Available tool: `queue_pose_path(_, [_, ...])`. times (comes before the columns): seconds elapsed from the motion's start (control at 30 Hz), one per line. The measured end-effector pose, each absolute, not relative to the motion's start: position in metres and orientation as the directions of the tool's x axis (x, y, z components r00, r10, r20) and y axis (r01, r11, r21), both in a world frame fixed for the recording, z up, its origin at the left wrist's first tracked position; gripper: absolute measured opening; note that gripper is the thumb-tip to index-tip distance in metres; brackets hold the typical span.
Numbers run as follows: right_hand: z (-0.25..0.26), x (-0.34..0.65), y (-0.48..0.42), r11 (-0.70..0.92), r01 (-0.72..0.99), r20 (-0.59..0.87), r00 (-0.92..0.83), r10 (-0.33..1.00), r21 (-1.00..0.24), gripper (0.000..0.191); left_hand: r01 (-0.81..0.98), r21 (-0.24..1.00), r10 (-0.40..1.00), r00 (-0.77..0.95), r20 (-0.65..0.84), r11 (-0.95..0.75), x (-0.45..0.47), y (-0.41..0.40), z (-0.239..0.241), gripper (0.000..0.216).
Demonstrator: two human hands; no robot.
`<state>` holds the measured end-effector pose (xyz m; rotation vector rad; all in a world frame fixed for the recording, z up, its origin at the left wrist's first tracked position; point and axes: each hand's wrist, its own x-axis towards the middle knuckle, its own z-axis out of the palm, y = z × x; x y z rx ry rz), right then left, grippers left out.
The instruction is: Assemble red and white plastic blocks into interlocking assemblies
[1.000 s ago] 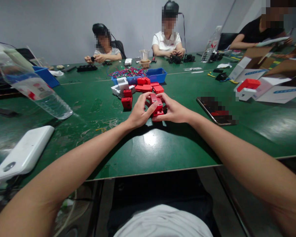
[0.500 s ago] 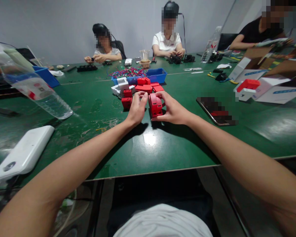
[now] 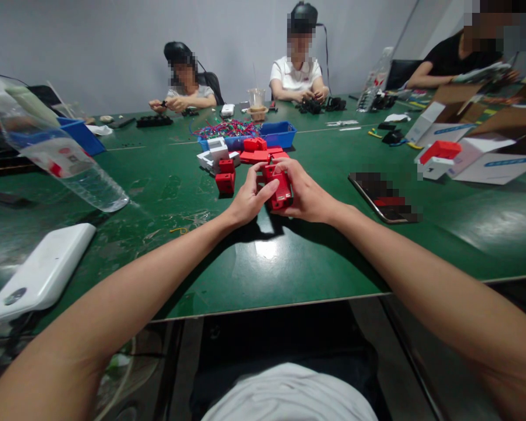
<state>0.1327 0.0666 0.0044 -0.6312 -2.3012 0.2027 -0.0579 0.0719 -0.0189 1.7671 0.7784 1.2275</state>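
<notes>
A red plastic housing (image 3: 281, 193) is held between my two hands above the green table. My right hand (image 3: 307, 193) wraps its right side, fingers over the top and the thumb underneath. My left hand (image 3: 248, 197) grips it from the left, with the thumb pressed on the near face. Just left of my left hand stand red plastic blocks (image 3: 225, 182). White plastic parts (image 3: 218, 153) and more red plastic parts (image 3: 256, 153) lie in a pile behind the hands.
Behind the pile sits a blue tray (image 3: 280, 135) with colored wires (image 3: 232, 128). A phone (image 3: 383, 197) lies right, a white device (image 3: 41, 272) left near a tilted plastic bottle (image 3: 76, 164). White boxes (image 3: 486, 158) stand at right. Three people work around the table.
My left hand has closed onto the red housing, its thumb now on the near face. The housing has been turned slightly in my right hand.
</notes>
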Motion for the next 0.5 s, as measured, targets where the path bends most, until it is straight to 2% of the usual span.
queue_pose_path(0.5, [0.0066,0.1308,0.0634,0.850,0.396,0.599,-0.604,0.526,-0.347,0.072,0.062,0.862,0.830,0.314,0.461,-0.503,-0.0580,0.0725,-0.0239,0.064])
